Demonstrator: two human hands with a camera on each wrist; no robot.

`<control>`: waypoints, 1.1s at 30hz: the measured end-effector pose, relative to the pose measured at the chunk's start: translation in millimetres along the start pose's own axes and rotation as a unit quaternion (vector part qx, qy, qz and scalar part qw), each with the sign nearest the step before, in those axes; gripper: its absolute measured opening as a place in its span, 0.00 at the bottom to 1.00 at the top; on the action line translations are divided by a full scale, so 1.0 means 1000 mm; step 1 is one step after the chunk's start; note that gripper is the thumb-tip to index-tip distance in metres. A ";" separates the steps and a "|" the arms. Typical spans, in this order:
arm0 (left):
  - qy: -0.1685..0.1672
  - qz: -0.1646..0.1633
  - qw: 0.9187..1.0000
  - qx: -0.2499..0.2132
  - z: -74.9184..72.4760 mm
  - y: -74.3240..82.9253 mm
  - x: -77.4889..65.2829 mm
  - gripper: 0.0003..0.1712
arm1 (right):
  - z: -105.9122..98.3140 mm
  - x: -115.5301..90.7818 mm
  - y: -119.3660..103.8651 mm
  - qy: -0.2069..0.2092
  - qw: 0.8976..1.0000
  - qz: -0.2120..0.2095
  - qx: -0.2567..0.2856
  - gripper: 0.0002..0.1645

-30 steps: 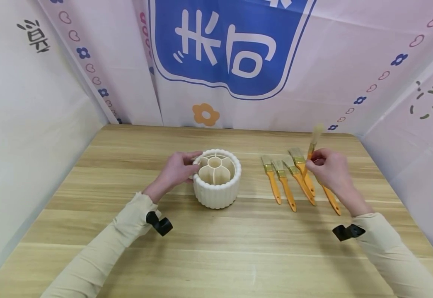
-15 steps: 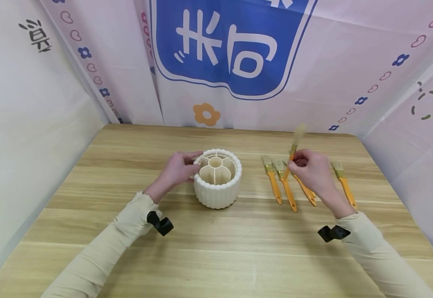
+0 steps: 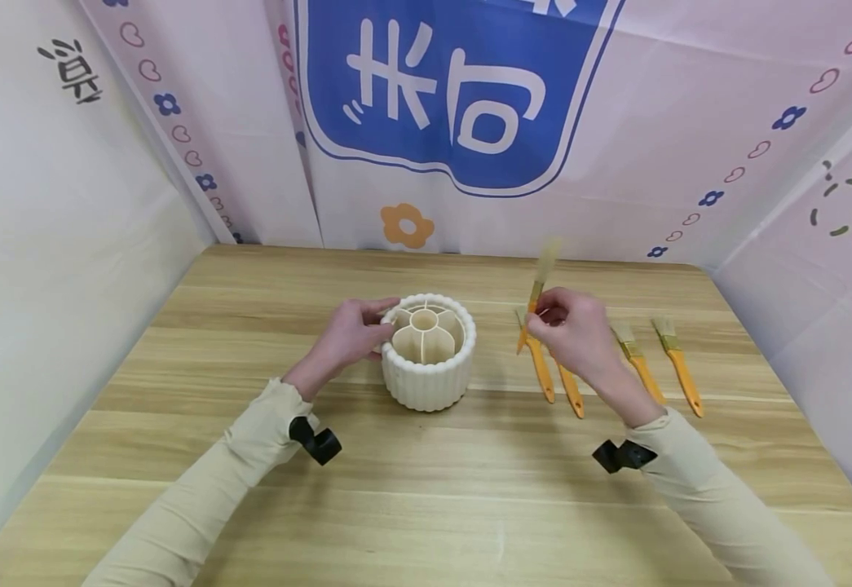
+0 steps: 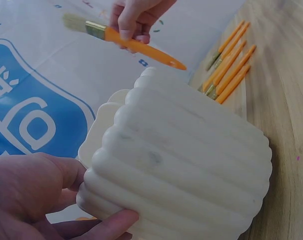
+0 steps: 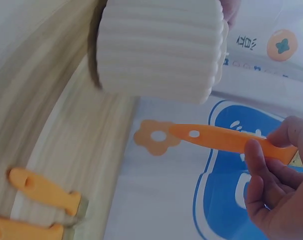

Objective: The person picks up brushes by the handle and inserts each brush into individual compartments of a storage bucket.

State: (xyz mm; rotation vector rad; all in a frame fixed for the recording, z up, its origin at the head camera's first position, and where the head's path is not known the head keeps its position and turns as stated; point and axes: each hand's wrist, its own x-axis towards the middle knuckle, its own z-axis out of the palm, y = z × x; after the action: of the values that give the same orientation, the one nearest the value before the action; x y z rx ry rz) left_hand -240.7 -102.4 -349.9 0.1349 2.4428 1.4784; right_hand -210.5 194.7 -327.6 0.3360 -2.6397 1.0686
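My left hand grips the near-left rim of a white ribbed round holder, whose inside is split into petal-shaped compartments around a central tube. In the left wrist view, fingertips lie against the holder's outer wall. To the right of the holder, my right hand pinches a paintbrush by its orange handle, bristles up and handle end pointing down toward the table. This brush is raised above the tabletop, apart from the holder. The holder's compartments that show contain no brush.
Several more orange-handled paintbrushes lie on the wooden table around and beneath my right hand, two of them farther right. A printed cloth backdrop stands behind the table, with pale side walls.
My right hand has moved left with the upright paintbrush, from over the right-hand brushes toward the holder. My left hand and the holder stay in place.
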 end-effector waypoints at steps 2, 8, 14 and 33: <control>0.000 -0.002 1.000 0.003 0.000 0.000 0.000 0.29 | 0.003 0.001 -0.007 0.005 1.000 -0.008 0.008 0.08; 0.000 -0.004 1.000 0.004 0.000 -0.001 0.000 0.30 | 0.011 0.002 -0.025 0.015 0.999 -0.033 0.035 0.07; -0.002 0.001 1.000 0.002 0.001 -0.002 0.001 0.29 | 0.017 0.004 -0.037 0.017 0.998 -0.040 0.048 0.07; 0.003 -0.001 1.000 0.003 0.000 0.000 0.000 0.29 | 0.030 0.006 -0.061 -0.006 0.990 -0.051 0.129 0.06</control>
State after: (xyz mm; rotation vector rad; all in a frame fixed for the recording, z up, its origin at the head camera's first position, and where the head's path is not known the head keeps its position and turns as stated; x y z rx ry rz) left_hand -240.3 -102.5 -350.2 0.1311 2.4508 1.4733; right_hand -201.5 129.6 -307.3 0.5246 -2.4663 1.3792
